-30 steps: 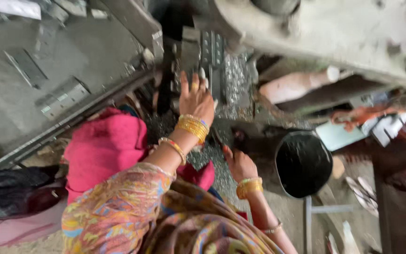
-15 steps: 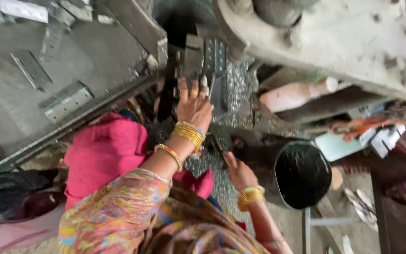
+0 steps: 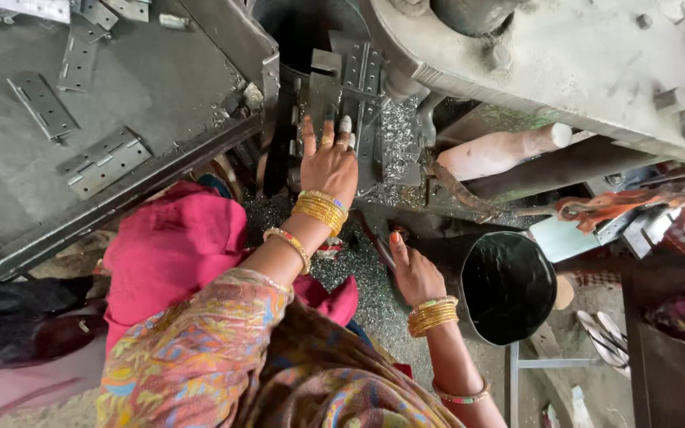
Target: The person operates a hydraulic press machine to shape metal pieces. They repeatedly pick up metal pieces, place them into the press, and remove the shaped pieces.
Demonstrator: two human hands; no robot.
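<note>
My left hand (image 3: 328, 162) reaches forward with its fingers spread flat on a grey metal hinge plate (image 3: 356, 67) lying in the die of a heavy press (image 3: 564, 71). One fingertip is wrapped in white tape. Gold bangles ring the wrist. My right hand (image 3: 415, 273) sits lower and to the right, fingers curled over a dark rod (image 3: 380, 247) that lies among metal shavings (image 3: 358, 273). It is close to a black bucket (image 3: 507, 287).
Several loose hinge plates (image 3: 103, 161) lie on the grey bench at the left. A pale wooden handle (image 3: 501, 150) sticks out to the right of the die. A pink cloth (image 3: 172, 246) covers my lap. Sandals (image 3: 604, 337) lie on the floor at the right.
Both hands stay where they were; the left hand shifts only slightly on the die. The view wobbles a little.
</note>
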